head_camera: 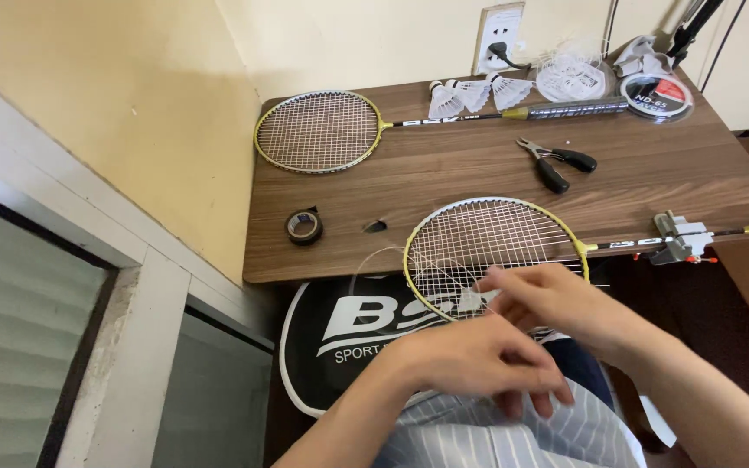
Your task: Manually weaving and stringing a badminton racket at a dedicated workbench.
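A yellow-framed badminton racket [487, 234] lies across the front edge of the wooden table [444, 186], its head overhanging toward me and its shaft held in a small grey clamp [682, 238]. My right hand [556, 299] pinches a loose white string at the near part of the racket's string bed. My left hand [478, 360] sits just below and in front of it, fingers curled around the same thin string. A loop of loose string [374, 264] curves off the racket's left side.
A second yellow racket [322, 132] lies at the back of the table with white shuttlecocks [470, 93], string reels [656, 91] and black-handled pliers [558, 162]. A tape roll [303, 227] sits near the front left. A black racket cover [348, 338] hangs below the table edge. A wall outlet [499, 36] is behind.
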